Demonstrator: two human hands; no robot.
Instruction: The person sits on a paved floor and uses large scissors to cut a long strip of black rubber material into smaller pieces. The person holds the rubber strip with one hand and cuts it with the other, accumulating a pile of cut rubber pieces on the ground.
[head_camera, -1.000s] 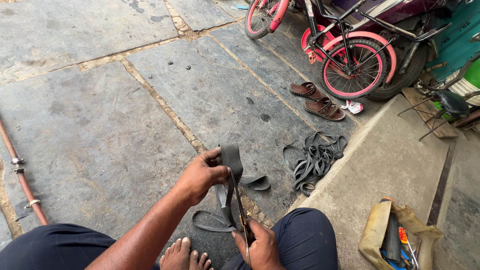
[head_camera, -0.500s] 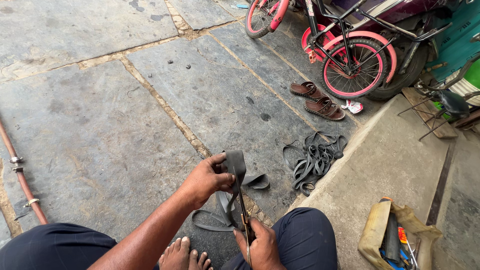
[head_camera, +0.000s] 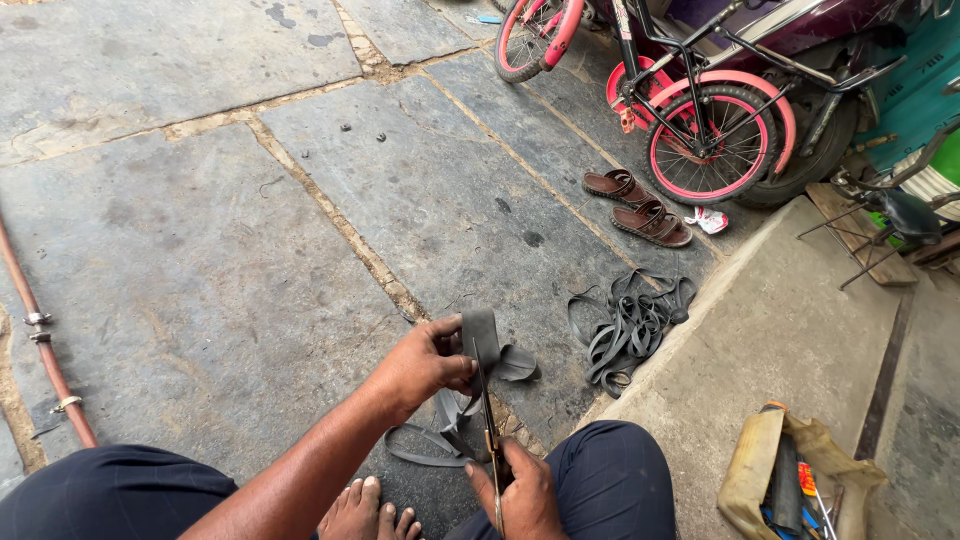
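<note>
My left hand (head_camera: 420, 365) grips a strip of black rubber inner tube (head_camera: 480, 340) and holds its upper end up above the stone floor. The strip's loose end loops down onto the floor near my bare foot (head_camera: 365, 510). My right hand (head_camera: 520, 495) holds a pair of scissors (head_camera: 488, 420) upright, and the blades run along the strip just below my left fingers. Both of my knees in dark trousers frame the bottom of the view.
A pile of black rubber tubes (head_camera: 630, 325) lies by a concrete step (head_camera: 760, 350). Brown sandals (head_camera: 635, 205) sit before a pink child's bicycle (head_camera: 690, 110). A bag of tools (head_camera: 790, 480) rests at the lower right. A copper pipe (head_camera: 40, 340) crosses the left.
My left hand has shifted slightly along the rubber strip and the scissors have moved up it. Everything else is unchanged.
</note>
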